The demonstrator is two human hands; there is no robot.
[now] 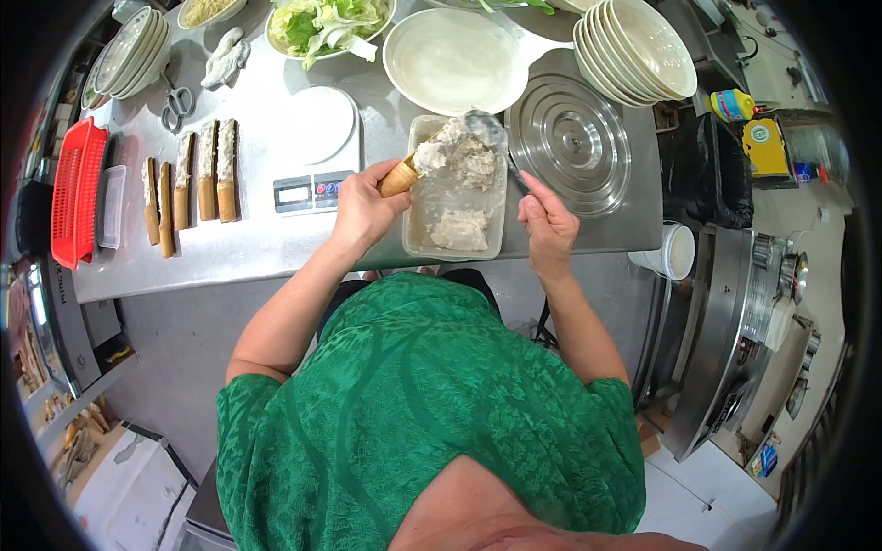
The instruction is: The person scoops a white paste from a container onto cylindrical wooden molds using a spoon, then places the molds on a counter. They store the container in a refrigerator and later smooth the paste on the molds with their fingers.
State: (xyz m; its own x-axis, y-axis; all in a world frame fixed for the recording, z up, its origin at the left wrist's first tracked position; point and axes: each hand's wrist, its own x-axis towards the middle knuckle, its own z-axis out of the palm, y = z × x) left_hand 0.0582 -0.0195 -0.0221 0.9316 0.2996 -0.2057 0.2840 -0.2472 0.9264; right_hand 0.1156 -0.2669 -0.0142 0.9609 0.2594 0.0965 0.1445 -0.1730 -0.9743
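My left hand (368, 206) grips the closed end of a split bamboo tube (400, 179), tilted over a plastic tub (408, 227). Pale paste (435, 155) lies at the tube's far end. In my right hand (550, 224) is the dark handle of a metal spoon (486, 129), whose bowl touches the paste near the tub's back. More paste (460, 230) sits in a lump at the tub's near end. Left of the tub is a white digital kitchen scale (320, 131). Several bamboo pieces (207, 172) lie farther left, most of them bearing paste.
Behind the tub is an oval white dish (455, 62); a round steel lid (573, 141) lies to its right. Stacked bowls (634, 52), a bowl of lettuce (331, 27), scissors (178, 107), a crumpled cloth (226, 58) and a red basket (78, 193) stand around the steel table (269, 258).
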